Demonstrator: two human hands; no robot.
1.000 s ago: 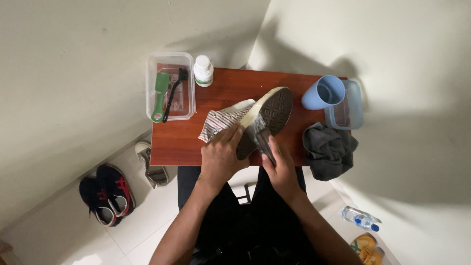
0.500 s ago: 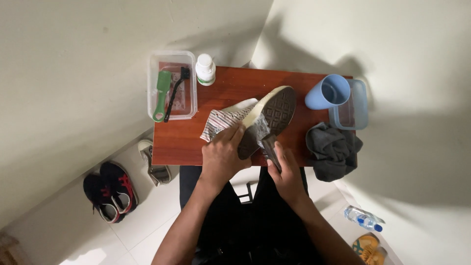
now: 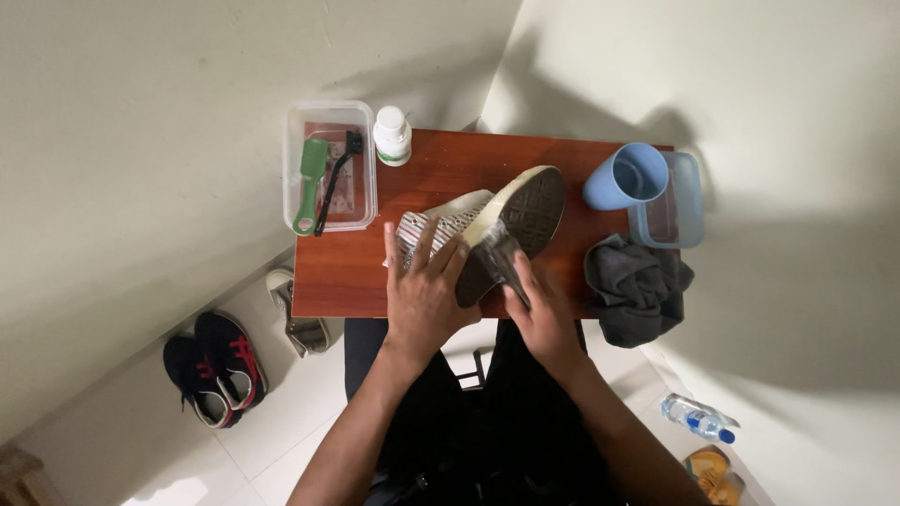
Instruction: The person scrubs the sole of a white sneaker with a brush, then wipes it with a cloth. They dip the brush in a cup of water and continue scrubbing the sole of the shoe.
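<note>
- Both hands work at the near edge of the desk (image 3: 356, 281): the left hand (image 3: 424, 295) has its grip spread flat, fingers splayed over the patterned upper of a light shoe (image 3: 487, 230), pressing it down rather than closing round it.
- Right hand (image 3: 544, 314) has its grip clenched on a small dark brush (image 3: 502, 258), whose tip touches the shoe's sole near the heel.
- That shoe lies tipped on its side in the middle of the red-brown desk, its dark grooved sole turned up and to the right, toe pointing far right.
- On the floor to the near left stand a pair of black shoes with red marks (image 3: 214, 365), and just beside the desk's left edge lies a pale sandal (image 3: 300, 323).
- On the floor to the near right lies a plastic water bottle (image 3: 698, 419), with a yellowish packet (image 3: 712, 473) nearer still.
- Right of the shoe, a crumpled dark grey cloth (image 3: 637, 286) hangs over the desk's right edge.
- Farther right, a light blue cup (image 3: 626, 178) lies tilted against a clear box with a bluish rim (image 3: 682, 201).
- At the far left corner, a clear plastic tub (image 3: 298, 169) holds a green-handled brush (image 3: 309, 183) and a thin black brush (image 3: 339, 178).
- Just right of the tub stands a small white bottle (image 3: 392, 136), upright, with a green band.
</note>
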